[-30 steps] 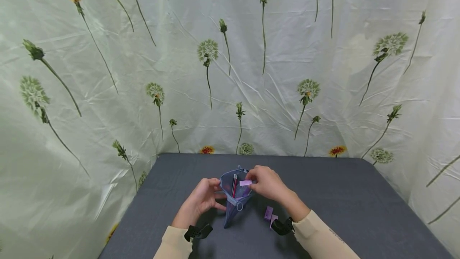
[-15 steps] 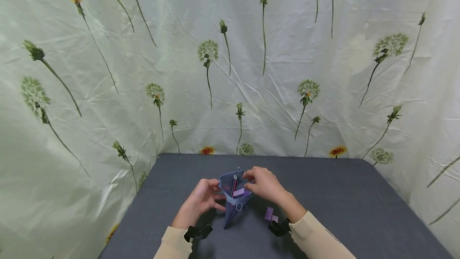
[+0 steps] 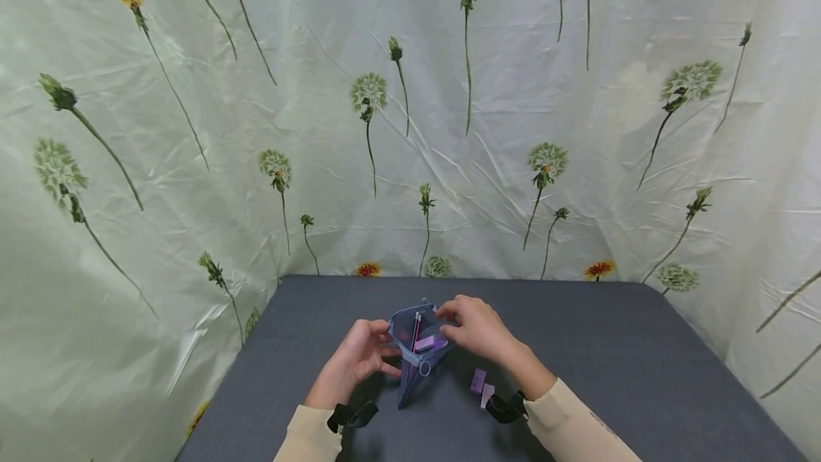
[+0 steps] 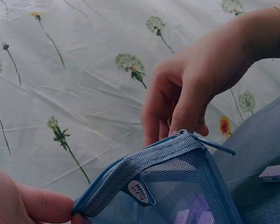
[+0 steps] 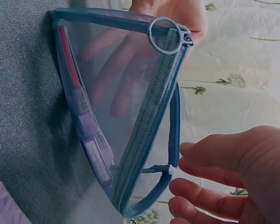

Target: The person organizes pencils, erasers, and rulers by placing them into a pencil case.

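A blue mesh zip pouch [image 3: 408, 381] is propped upright with its mouth spread. My left hand [image 3: 360, 356] pinches the rim at its left side, the lower fingers spread behind the mesh [image 5: 114, 70]. Inside lean slim pencils [image 3: 417, 325] with pale ends, and a lilac eraser-like block [image 3: 425, 344] lies beside them. More purple blocks [image 5: 97, 158] show through the mesh low down. My right hand [image 3: 476, 326] hovers at the right side of the mouth, fingers bent loosely around nothing, fingertips close to the rim. A ring pull [image 5: 164, 35] hangs from the zip.
Two more purple blocks [image 3: 478, 381] lie on the dark grey table [image 3: 577, 362], just right of the pouch and near the right wrist. Behind the table hangs a pale flower-print curtain [image 3: 487, 198].
A second ago my right hand pinched a lilac block over the pouch mouth. It has let go, and the block now lies inside. The left hand keeps its grip.
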`<state>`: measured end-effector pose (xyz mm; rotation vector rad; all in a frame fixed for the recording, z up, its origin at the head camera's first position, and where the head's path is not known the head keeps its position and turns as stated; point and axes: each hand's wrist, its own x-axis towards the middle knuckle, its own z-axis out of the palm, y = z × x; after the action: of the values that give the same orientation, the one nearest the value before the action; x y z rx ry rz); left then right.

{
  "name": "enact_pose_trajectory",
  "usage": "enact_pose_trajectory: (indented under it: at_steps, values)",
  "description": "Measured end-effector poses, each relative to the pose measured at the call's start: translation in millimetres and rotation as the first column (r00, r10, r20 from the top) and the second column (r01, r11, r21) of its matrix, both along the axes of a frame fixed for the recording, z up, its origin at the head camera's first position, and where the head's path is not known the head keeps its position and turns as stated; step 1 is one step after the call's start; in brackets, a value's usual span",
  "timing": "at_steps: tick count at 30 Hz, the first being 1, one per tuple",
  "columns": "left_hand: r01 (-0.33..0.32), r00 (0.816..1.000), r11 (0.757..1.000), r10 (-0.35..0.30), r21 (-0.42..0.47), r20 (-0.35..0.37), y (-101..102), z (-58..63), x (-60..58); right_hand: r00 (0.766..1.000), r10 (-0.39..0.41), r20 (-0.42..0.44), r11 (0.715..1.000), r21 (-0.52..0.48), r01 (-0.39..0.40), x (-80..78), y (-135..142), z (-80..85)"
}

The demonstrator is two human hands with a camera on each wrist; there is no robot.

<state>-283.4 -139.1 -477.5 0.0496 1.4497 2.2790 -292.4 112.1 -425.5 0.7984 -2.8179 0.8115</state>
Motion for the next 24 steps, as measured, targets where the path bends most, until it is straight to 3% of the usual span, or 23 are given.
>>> enact_pose_trajectory:
  at_steps: [24]
  values:
    - [-0.016, 1.0, 1.0, 0.016, -0.003, 0.017, 1.0, -1.1, -0.4, 0.996, -0.077, -0.034, 0.996, -0.049, 0.075, 20.6, 28.6, 3.0]
